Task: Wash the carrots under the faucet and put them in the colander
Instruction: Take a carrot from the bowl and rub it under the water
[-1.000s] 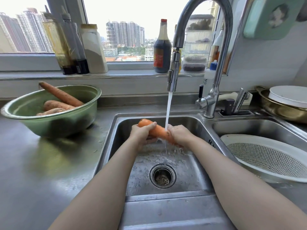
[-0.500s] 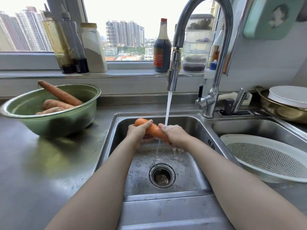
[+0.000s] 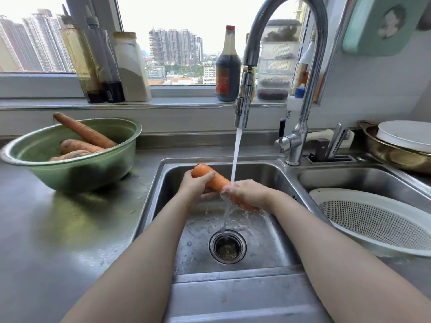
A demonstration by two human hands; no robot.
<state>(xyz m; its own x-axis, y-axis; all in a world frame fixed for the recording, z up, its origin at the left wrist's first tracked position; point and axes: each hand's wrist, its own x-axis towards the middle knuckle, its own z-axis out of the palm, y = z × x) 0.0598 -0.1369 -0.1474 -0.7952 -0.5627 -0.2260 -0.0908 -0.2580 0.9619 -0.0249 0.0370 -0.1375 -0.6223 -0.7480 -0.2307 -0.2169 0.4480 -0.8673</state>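
An orange carrot (image 3: pixel 215 179) lies across the left sink basin (image 3: pixel 263 241), under the stream from the running faucet (image 3: pixel 243 106). My left hand (image 3: pixel 196 186) grips its thick end, thumb over the top. My right hand (image 3: pixel 247 192) wraps the thinner end, where the water strikes and splashes. Three unwashed carrots (image 3: pixel 81 141) lie in a green bowl (image 3: pixel 77 171) on the counter at left. A white colander (image 3: pixel 373 220) with nothing in it sits in the right basin.
Sauce and oil bottles (image 3: pixel 227 68) and jars line the windowsill behind the faucet. A brass bowl (image 3: pixel 396 155) holding a white dish stands at the far right. A knife holder (image 3: pixel 331 148) sits beside the faucet base. The steel counter (image 3: pixel 58 229) spreads left of the sink.
Both hands have slid the carrot slightly left, then back under the stream. The water now falls on my right hand's fingers rather than between the hands.
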